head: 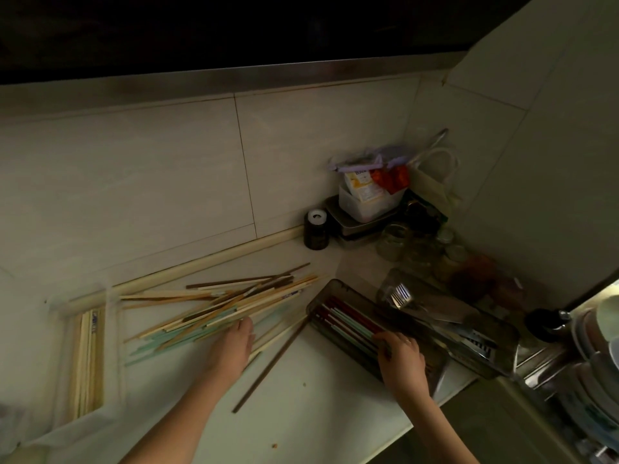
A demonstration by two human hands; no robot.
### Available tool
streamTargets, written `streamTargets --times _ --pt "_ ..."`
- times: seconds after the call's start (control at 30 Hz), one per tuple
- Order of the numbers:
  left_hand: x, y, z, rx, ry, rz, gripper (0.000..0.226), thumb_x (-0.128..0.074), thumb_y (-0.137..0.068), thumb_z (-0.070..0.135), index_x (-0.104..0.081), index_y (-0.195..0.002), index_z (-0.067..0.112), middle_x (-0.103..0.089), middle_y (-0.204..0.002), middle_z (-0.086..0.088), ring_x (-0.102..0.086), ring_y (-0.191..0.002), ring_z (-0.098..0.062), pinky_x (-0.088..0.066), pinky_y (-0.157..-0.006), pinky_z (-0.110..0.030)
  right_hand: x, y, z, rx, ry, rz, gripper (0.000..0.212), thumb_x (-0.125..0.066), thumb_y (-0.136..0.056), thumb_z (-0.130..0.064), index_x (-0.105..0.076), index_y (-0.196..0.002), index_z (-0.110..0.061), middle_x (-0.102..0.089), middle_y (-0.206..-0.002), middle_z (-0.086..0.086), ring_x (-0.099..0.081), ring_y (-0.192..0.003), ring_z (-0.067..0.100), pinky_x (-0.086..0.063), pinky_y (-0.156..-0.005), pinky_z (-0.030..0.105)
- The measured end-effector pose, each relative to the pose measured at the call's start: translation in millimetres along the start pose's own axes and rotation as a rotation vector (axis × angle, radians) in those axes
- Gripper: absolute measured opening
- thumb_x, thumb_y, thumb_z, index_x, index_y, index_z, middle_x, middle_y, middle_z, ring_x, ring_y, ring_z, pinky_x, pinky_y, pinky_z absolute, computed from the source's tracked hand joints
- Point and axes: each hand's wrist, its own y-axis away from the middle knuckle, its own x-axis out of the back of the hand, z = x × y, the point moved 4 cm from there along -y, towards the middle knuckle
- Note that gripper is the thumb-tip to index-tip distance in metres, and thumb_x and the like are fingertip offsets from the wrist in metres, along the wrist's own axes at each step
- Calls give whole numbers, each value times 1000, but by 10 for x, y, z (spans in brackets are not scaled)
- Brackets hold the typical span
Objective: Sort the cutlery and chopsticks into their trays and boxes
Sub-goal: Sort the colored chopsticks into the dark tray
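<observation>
A loose pile of chopsticks [227,303], wooden, pale and teal, lies fanned across the white counter. My left hand [231,346] rests on the pile's near edge, fingers stretched over the sticks. One dark chopstick [268,366] lies apart beside it. My right hand [400,358] reaches into a dark clear tray [321,294] and pinches the ends of red and teal chopsticks [348,318] lying in it. A second clear tray [502,333] to the right holds forks [400,294] and other metal cutlery. At far left a clear box [60,346] holds wooden chopsticks [87,360].
A black jar [315,231], a scale with a plastic tub [365,202] on it, bags and glass jars [418,246] crowd the back corner. Stacked dishes [596,363] stand at the right. The counter's front edge runs just below my right wrist.
</observation>
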Motion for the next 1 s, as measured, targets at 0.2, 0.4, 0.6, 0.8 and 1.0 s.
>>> streamTargets --times 0.2,0.4,0.6,0.8,1.0 --pt "7 -50 -58 83 -260 -65 31 -33 -101 29 -42 -126 12 -47 -126 -8 -52 -110 -20 -43 -90 -28 -5 11 -33 4 -3 -7 33 -54 -91 -13 -60 -120 -28 -58 -126 -3 -46 -120 20 -41 -100 39" --pt "121 -25 19 83 -324 17 28 -84 -60 3 -64 -79 0 -66 -73 -20 -66 -68 -33 -52 -60 -36 39 18 -95 26 -13 3 32 -55 -90 -11 -61 -118 -28 -58 -124 -4 -47 -118 19 -42 -100 37" --pt "187 7 -148 222 -107 80 26 -37 -97 6 -46 -122 7 -55 -122 -12 -56 -109 -23 -44 -87 -28 59 -18 -214 42 -27 0 32 -54 -91 -12 -60 -118 -29 -57 -125 -5 -46 -120 18 -40 -102 36" --pt "284 -21 442 -80 175 62 31 -35 -99 19 -49 -125 9 -47 -123 -9 -49 -114 -31 -43 -94 -40 146 50 -404 162 -127 90 54 -56 -91 -10 -42 -137 -34 -42 -142 -3 -43 -127 16 -43 -105 40" --pt "255 -46 1241 -514 -31 122 43 -51 -91 13 -43 -132 20 -41 -122 -7 -46 -107 -24 -39 -85 -28 215 50 -485 268 56 92 35 -54 -94 -20 -56 -125 -36 -58 -128 -9 -53 -117 12 -36 -101 34"
